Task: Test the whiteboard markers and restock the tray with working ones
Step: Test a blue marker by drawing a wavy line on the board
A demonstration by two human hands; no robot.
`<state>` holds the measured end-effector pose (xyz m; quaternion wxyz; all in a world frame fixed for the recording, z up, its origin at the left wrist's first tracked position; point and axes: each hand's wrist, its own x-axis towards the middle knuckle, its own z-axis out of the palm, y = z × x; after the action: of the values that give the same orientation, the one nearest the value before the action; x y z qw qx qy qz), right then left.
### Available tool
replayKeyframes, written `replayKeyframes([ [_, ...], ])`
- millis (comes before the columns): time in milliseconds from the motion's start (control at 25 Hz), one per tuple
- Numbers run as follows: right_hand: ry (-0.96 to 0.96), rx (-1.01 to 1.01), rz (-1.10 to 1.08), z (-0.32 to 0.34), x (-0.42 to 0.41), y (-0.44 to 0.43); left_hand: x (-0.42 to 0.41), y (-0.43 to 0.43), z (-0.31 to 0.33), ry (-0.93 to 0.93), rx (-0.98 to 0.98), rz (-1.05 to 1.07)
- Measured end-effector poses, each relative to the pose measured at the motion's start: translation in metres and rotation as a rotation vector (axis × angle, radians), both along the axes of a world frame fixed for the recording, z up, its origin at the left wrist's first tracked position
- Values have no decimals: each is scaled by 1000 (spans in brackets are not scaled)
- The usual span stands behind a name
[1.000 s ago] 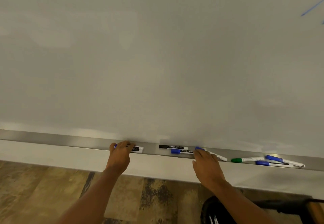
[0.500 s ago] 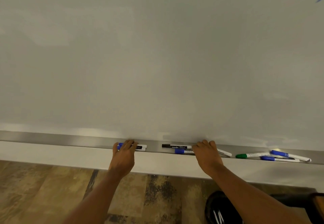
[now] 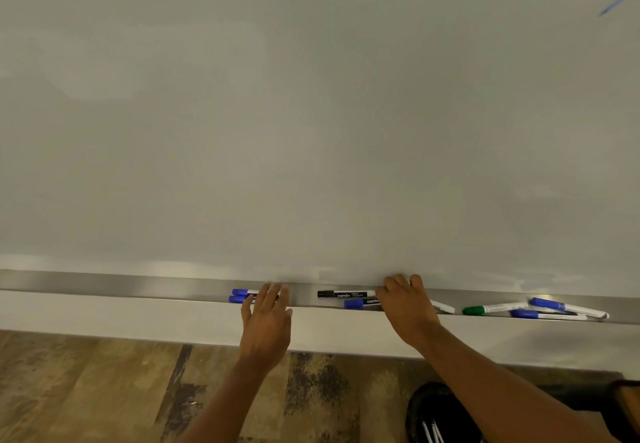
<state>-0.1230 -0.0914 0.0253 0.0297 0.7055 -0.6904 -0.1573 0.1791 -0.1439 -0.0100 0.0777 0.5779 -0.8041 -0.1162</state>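
There, left hand (image 3: 266, 321) over tray (image 3: 104, 285) edge.

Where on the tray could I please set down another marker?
The long bare stretch of tray left of the two blue markers is free. A short gap lies before the black marker; beyond it, rightward, it is crowded.

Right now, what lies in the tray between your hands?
Head view: a black marker and, nearer the front, a blue-capped marker, both reaching the right hand; bare tray beside the left hand.
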Motion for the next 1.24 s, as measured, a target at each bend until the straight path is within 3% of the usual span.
replayKeyframes([
  [80, -82, -71, -53, 9, -2, 8, -20, 14, 5, 123, -2, 25],
  [160, -199, -163, -105, 21, -2, 20, -46, 30, 20, 368, 39, 54],
  [320, -563, -308, -210, 53, -3, 49, -101, 55, 90, 1007, 395, 133],
  [440, -823, -300, -225, 82, -8, 73, -135, 67, 134, 1229, 478, 105],
  [600, -1241, -281, -302, 136, -20, 104, -168, 81, 185, 1345, 543, 46],
  [800, -1700, -222, -377, 207, -37, 124, -204, 103, 231, 1492, 749, -180],
  [960, -2235, 120, -375, 249, -56, 146, -221, 116, 264, 1711, 1001, -383],
  [1080, -2355, 245, -330, 263, -70, 157, -232, 124, 281, 1735, 1037, -455],
  [1240, -2265, 91, -352, 277, -74, 166, -246, 140, 299, 1706, 825, -336],
])
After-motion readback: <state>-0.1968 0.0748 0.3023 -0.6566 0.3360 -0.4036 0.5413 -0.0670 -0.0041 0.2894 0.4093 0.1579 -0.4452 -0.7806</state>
